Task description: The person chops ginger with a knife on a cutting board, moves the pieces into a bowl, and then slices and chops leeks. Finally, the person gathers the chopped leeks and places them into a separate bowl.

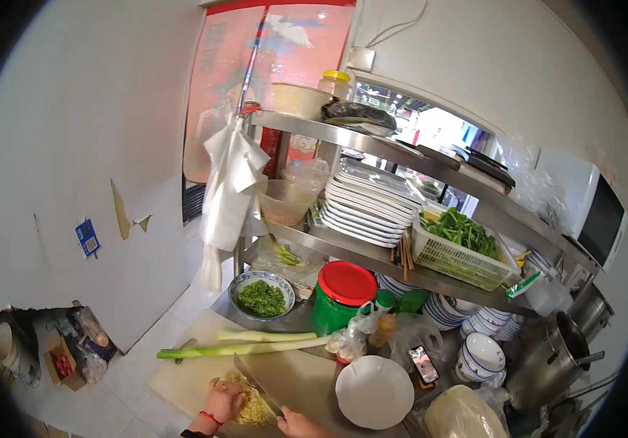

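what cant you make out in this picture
Head view:
What lies under the left hand: hidden by the hand.
Handle of the knife: covered by the right hand.
Right wrist: cut off, bottom edge.
Inside the green tub: hidden by red lid.
Text on phone: too small.

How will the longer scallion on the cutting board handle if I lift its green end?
The longer scallion probably sags only slightly, its stalk looking fairly straight. It seems light, being slender, and might roll on the cutting board, being rounded.
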A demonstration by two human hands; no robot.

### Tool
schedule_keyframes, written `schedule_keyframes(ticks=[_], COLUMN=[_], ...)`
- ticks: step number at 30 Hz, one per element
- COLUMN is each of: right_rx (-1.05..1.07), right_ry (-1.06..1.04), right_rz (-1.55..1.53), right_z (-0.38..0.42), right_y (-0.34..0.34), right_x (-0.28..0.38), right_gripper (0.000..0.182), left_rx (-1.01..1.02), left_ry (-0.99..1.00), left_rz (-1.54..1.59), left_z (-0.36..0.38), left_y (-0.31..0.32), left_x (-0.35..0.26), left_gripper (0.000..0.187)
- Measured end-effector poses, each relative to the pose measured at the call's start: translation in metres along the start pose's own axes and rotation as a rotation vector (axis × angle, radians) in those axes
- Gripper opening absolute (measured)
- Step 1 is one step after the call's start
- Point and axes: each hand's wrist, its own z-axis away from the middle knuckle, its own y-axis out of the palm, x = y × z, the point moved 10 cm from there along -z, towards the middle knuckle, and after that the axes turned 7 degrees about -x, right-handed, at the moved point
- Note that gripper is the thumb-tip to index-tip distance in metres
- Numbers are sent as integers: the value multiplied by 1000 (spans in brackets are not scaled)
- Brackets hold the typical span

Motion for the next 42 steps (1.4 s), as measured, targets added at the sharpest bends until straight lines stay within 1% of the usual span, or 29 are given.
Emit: schedule_keyframes(ticks=[2, 3, 5, 7, 8, 9, 10, 11, 13, 14, 16, 18, 21, 23, 24, 25, 26, 27, 29, 30, 31, 32, 33, 34, 36, 37, 38, 40, 42], right_rx=[30, 52, 82, 187, 200, 146, 90, 100, 173, 180, 47, 100, 213, 252, 182, 112, 116, 72, 24, 60, 97, 97, 97, 95, 75, 60, 61, 12, 25], right_ry=[11, 16, 17, 103, 102, -48, -199, -201, 68, 64, -56, -67, -93, -96, -34, 26, 26, -6, -41, 24, 91, 91, 92, 93, 42, -9, -8, 49, 69], right_rz=[3, 49, 108, 90, 96, 135, 172, 177, 114, 117, 140, 155, 181, 186, 143, 103, 106, 181, 254, 187, 120, 120, 190, 259, 223, 187, 184, 131, 177], right_z=[-3, -7, -10, -9, -9, -11, -10, -10, -15, -14, -15, -13, -13, -8, -7, -8, -12, -20, -23, -17, -12, -12, -12, -12, -11, -11, -9, -6, -9], right_y=[11, 20, 27, 18, 29, 41, 41, 45, 41, 40, 25, 27, 33, 36, 29, 21, 31, 43, 37, 20, 13, 17, 21, 22, 10, 2, -1, -9, 0], right_x=[-3, -7, -16, 0, -12, -21, -9, -12, -12, -7, 10, 14, 20, 23, 20, 16, 0, -25, -24, -4, 5, 1, -3, -7, 1, 11, 13, 10, -4], right_gripper=[35, 37, 39, 40, 40, 40, 40, 40, 35, 35, 28, 29, 31, 32, 32, 32, 32, 27, 22, 26, 29, 29, 30, 30, 30, 30, 30, 29, 28], left_rx=[-27, -32, -161, -186, -198, -200, -200, -202, -234, -258, -268, -283, -261, -312, -310, -398, -486, -486, -523, -523, -442, -362, -287, -288, -157, -160, -135, -107, -131], left_ry=[-101, -113, -190, -250, -297, -312, -365, -414, -430, -439, -455, -471, -475, -470, -473, -493, -511, -515, -443, -441, -373, -306, -378, -378, -207, -204, -175, -153, -146], left_rz=[134, 136, 134, 160, 182, 183, 250, 316, 305, 293, 267, 246, 313, 316, 317, 410, 503, 502, 518, 517, 463, 410, 399, 400, 206, 204, 173, 144, 268], left_z=[6, 10, 15, 19, 24, 25, 25, 27, 33, 36, 42, 45, 41, 44, 44, 43, 43, 40, 27, 23, 16, 11, 15, 19, 13, 10, 10, 13, 13], left_y=[-5, -7, -20, -22, -24, -26, -25, -23, -25, -27, -31, -36, -41, -44, -42, -45, -47, -48, -60, -65, -65, -62, -48, -46, -36, -37, -38, -36, -33], left_x=[15, 17, 27, 34, 40, 43, 50, 57, 65, 69, 73, 74, 72, 72, 72, 74, 74, 68, 48, 45, 33, 24, 31, 33, 19, 18, 14, 12, 16], left_gripper=[9, 9, 11, 11, 12, 12, 11, 10, 10, 10, 11, 11, 10, 14, 14, 16, 18, 18, 21, 21, 18, 15, 12, 12, 10, 10, 10, 9, 14])
